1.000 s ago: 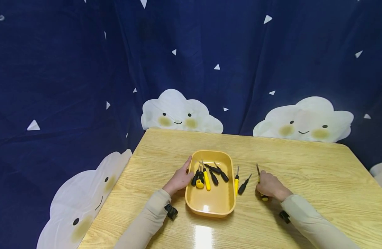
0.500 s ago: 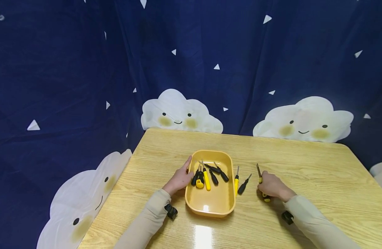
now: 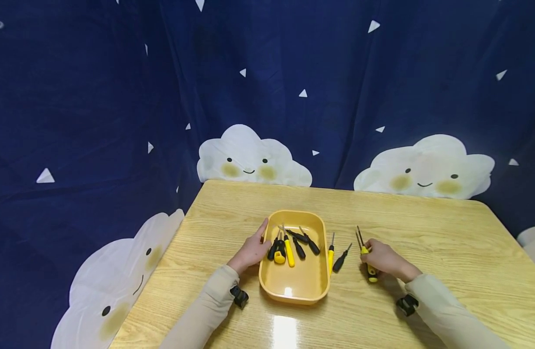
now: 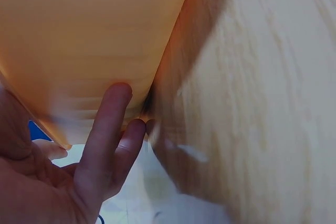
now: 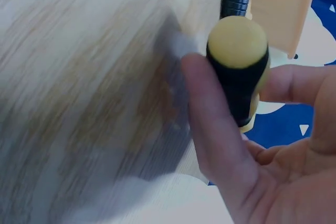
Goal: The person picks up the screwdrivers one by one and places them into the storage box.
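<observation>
My left hand point(image 3: 251, 249) holds the left wall of a yellow-orange plastic bin point(image 3: 293, 288). Its thumb lies over the rim, while the other fingers rest along the outer wall point(image 4: 89, 56), as the left wrist view shows. To the right of the bin, my right hand point(image 3: 383, 257) pinches a yellow and black screwdriver point(image 3: 370, 274) between thumb and fingers, shaft pointing away from me. In the right wrist view the rounded yellow handle end point(image 5: 238, 43) faces the camera. Several black or yellow screwdrivers point(image 3: 289, 252) lie inside the bin, mostly towards its far half.
Between the bin and my right hand, a yellow-handled screwdriver point(image 3: 331, 259) lies along the bin's wall, with a black one point(image 3: 339, 262) beside it. Everything is on a wood-grain table point(image 3: 459, 252). Behind it hangs a dark blue curtain point(image 3: 267, 72) printed with clouds.
My right hand has shifted slightly right and turned, so more of the screwdriver's yellow handle and its shaft now show. The left hand and the bin have stayed in place.
</observation>
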Demonstrator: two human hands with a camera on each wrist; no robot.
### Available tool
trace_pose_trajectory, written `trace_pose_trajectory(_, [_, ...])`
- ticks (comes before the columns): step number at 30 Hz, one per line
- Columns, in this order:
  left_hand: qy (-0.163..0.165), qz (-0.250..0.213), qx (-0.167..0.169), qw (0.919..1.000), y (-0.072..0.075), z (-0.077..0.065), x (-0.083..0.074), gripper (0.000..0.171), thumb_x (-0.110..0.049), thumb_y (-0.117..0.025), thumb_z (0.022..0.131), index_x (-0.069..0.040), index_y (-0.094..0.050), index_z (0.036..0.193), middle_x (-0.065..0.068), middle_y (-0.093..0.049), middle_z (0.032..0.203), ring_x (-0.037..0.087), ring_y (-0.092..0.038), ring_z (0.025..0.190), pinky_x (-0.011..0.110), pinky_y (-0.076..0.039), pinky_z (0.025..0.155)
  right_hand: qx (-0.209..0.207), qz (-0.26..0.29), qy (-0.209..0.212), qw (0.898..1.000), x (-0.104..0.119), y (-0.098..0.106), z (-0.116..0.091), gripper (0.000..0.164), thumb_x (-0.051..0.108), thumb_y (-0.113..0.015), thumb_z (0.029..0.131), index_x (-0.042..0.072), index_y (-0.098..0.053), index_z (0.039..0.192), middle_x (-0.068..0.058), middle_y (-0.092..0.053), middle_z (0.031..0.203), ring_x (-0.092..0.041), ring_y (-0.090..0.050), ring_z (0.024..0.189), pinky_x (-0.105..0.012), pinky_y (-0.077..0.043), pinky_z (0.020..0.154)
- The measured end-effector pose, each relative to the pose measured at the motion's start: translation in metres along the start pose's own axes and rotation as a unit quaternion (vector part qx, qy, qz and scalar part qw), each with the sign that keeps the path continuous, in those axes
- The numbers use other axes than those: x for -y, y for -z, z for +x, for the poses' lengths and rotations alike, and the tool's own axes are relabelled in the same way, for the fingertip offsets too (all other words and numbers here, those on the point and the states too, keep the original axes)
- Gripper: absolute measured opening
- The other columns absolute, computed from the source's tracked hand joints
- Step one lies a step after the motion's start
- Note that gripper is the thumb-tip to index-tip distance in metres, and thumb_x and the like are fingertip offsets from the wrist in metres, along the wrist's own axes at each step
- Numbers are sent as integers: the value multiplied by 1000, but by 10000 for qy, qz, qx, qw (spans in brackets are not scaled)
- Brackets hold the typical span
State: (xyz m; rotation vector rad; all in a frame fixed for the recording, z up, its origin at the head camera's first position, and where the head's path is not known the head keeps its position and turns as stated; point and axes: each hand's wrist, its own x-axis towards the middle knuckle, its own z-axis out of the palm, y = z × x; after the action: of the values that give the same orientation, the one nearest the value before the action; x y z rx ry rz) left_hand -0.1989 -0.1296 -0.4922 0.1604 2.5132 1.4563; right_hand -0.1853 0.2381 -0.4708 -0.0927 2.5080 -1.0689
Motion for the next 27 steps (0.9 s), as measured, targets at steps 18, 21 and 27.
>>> trace_pose_trajectory(18, [127, 25, -30, 9999, 0, 0, -2, 66, -17, -42, 97, -29, -10, 153, 23, -57, 117, 18, -64, 60, 29, -54, 53, 626, 1735, 84, 9828, 14, 9, 2, 49, 13, -48, 94, -10, -26, 131, -2, -36, 61, -13, -35, 51, -31, -46, 48])
trace_pose_trajectory(21, [125, 16, -44, 9999, 0, 0, -2, 66, -17, -43, 97, -28, -10, 153, 23, -57, 118, 18, -64, 60, 30, -54, 53, 635, 1760, 169, 9822, 18, 9, 0, 50, 13, -48, 94, -11, -25, 132, -3, -40, 64, -13, -38, 54, -32, -48, 49])
trace_pose_trajectory(27, [57, -5, -35, 10000, 0, -2, -3, 67, -16, -43, 97, -27, -10, 154, 22, -59, 116, 18, -64, 60, 29, -54, 53, 752, 1951, 325, 9774, 25, 9, -1, 47, 11, -46, 93, -11, -25, 129, -15, -52, 84, -14, -45, 59, -33, -52, 50])
